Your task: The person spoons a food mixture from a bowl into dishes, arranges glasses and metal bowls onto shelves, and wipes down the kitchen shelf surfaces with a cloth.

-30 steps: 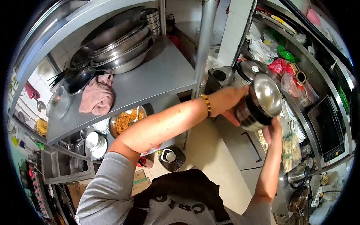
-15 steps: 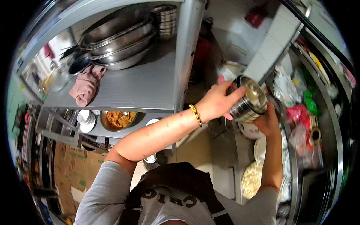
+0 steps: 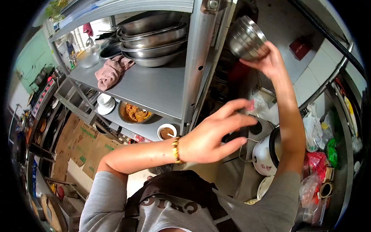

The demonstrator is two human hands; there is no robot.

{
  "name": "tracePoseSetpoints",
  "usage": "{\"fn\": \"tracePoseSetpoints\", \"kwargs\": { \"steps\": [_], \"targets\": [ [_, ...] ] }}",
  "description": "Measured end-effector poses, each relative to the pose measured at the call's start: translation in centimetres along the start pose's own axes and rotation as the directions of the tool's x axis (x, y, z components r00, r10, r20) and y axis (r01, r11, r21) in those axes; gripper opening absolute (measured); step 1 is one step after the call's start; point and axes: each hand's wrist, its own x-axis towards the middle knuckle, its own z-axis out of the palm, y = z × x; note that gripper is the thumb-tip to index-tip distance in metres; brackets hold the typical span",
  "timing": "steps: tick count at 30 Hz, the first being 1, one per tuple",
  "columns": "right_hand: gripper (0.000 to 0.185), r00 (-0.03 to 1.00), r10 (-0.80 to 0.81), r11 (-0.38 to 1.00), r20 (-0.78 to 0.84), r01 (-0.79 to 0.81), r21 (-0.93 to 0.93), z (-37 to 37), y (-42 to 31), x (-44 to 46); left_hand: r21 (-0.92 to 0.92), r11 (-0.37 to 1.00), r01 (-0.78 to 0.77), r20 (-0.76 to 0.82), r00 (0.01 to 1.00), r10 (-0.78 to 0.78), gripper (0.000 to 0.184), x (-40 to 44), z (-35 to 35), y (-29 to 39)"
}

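My right hand [image 3: 266,62] is raised beyond the shelf post, its fingers around the lower part of a stack of nested steel bowls [image 3: 247,38]. The stack is tilted, with shiny ribbed bands on its side. Lower and nearer to me, my left hand [image 3: 216,135] is stretched out with its fingers spread and nothing in them. A gold-coloured bracelet [image 3: 176,150] circles the left wrist. Below the right forearm stands a white pot with a flower pattern [image 3: 264,156], partly covered by the arm.
A metal shelf [image 3: 154,83] on the left carries large stacked steel basins [image 3: 154,42] and a pink cloth [image 3: 112,71]. Its lower level holds a basin of orange-brown food [image 3: 135,113], white dishes [image 3: 105,104] and a bowl of sauce [image 3: 167,132]. Plastic bags [image 3: 313,127] crowd the right side.
The steel bowls have moved up and away from me in my right hand. My left hand has let go of them and drawn back toward me. The view has shifted.
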Motion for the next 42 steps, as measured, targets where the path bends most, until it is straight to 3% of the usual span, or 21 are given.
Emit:
{"fn": "tracePoseSetpoints", "kwargs": {
  "steps": [2, 4, 6, 8, 9, 11, 12, 17, 22, 26, 27, 29, 31, 32, 33, 34, 35, 38, 40, 42],
  "targets": [
    [0.018, 0.999, -0.019, 0.99, 0.038, 0.024, -0.142, 2.1, 0.0, 2.7, -0.148, 0.988, 0.049, 0.039, 0.998, -0.044, 0.031, -1.5, -1.5, 1.0],
    [0.025, 0.997, 0.007, 0.98, 0.073, 0.008, -0.199, 3.3, 0.2, 5.2, -0.13, 0.991, 0.026, 0.017, 1.0, -0.024, 0.027, -3.6, -3.5, 1.6],
    [0.026, 0.996, -0.033, 0.963, 0.082, 0.053, -0.265, 5.0, 0.6, 6.4, -0.164, 0.981, 0.104, -0.117, 0.985, -0.124, 0.023, -6.3, -5.4, 2.5],
    [0.021, 0.988, -0.042, 0.961, 0.149, 0.081, -0.264, 5.5, 0.4, 8.3, -0.491, 0.856, 0.159, -0.326, 0.878, -0.35, 0.024, -8.4, -6.2, 3.8],
    [0.033, 0.98, -0.038, 0.959, 0.196, 0.092, -0.27, 5.8, 0.4, 9.2, -0.416, 0.897, 0.151, -0.359, 0.879, -0.315, 0.022, -9.3, -7.1, 3.6],
    [0.036, 0.987, -0.048, 0.96, 0.156, 0.088, -0.266, 6.8, 0.4, 10.3, -0.308, 0.938, 0.158, -0.417, 0.864, -0.282, 0.019, -10.9, -8.5, 2.8],
    [0.04, 0.993, -0.061, 0.963, 0.105, 0.086, -0.257, 7.2, 0.4, 11.0, -0.312, 0.934, 0.173, -0.427, 0.853, -0.3, 0.018, -11.2, -9.0, 2.8],
    [0.043, 0.955, -0.042, 0.992, 0.294, 0.075, -0.101, 6.1, 0.9, 16.6, -0.342, 0.914, 0.217, -0.437, 0.824, -0.359, 0.015, -11.9, -10.8, 1.2],
    [0.048, 0.981, -0.113, 0.989, 0.158, 0.127, -0.081, 6.0, 1.8, 18.1, -0.409, 0.884, 0.228, -0.431, 0.805, -0.407, 0.014, -10.7, -12.7, -0.4],
    [0.05, 0.972, -0.163, 0.985, 0.168, 0.17, -0.027, 6.7, 3.0, 17.9, -0.264, 0.896, 0.358, -0.405, 0.802, -0.44, 0.018, -7.5, -14.7, -3.0],
    [0.049, 0.972, -0.172, 0.985, 0.158, 0.175, -0.005, 7.3, 3.4, 17.3, -0.154, 0.935, 0.319, -0.381, 0.854, -0.354, 0.022, -6.0, -15.4, -4.2],
    [0.049, 0.971, -0.195, 0.981, 0.135, 0.192, 0.038, 8.5, 3.8, 15.9, -0.147, 0.933, 0.33, -0.365, 0.858, -0.361, 0.03, -2.0, -16.6, -6.5],
    [0.049, 0.96, -0.241, 0.97, 0.145, 0.242, 0.01, 9.8, 4.1, 13.5, 0.159, 0.897, 0.413, -0.375, 0.865, -0.332, 0.034, 2.4, -17.5, -8.8],
    [0.048, 0.956, -0.264, 0.964, 0.13, 0.267, -0.01, 9.8, 4.5, 14.3, 0.226, 0.924, 0.309, -0.424, 0.885, -0.192, 0.037, 3.9, -18.3, -12.5],
    [0.047, 0.951, -0.286, 0.956, 0.114, 0.291, -0.03, 9.7, 4.9, 15.2, 0.663, 0.713, 0.227, -0.347, 0.938, 0.024, 0.037, 6.1, -18.3, -13.3],
    [0.046, 0.946, -0.308, 0.948, 0.099, 0.314, -0.052, 9.6, 5.3, 16.0, 0.78, 0.56, 0.28, -0.262, 0.958, -0.115, 0.034, 8.1, -18.1, -14.2],
    [0.046, 0.934, -0.354, 0.931, 0.04, 0.349, 0.104, 9.3, 5.9, 19.5, 0.713, 0.582, 0.39, -0.258, 0.918, -0.3, 0.031, 9.3, -17.2, -12.4],
    [0.046, 0.913, -0.405, 0.873, -0.055, 0.404, 0.275, 9.5, 6.1, 21.3, 0.785, 0.515, 0.346, -0.229, 0.933, -0.278, 0.031, 12.8, -16.1, -14.7],
    [0.047, 0.902, -0.42, 0.875, -0.096, 0.431, 0.22, 8.8, 6.3, 21.4, 0.798, 0.497, 0.34, -0.231, 0.935, -0.269, 0.03, 14.4, -16.1, -16.4],
    [0.048, 0.883, -0.451, 0.887, -0.13, 0.46, 0.044, 7.7, 6.4, 21.5, 0.797, 0.499, 0.341, -0.233, 0.935, -0.266, 0.03, 15.2, -16.6, -17.6]
  ]
}}
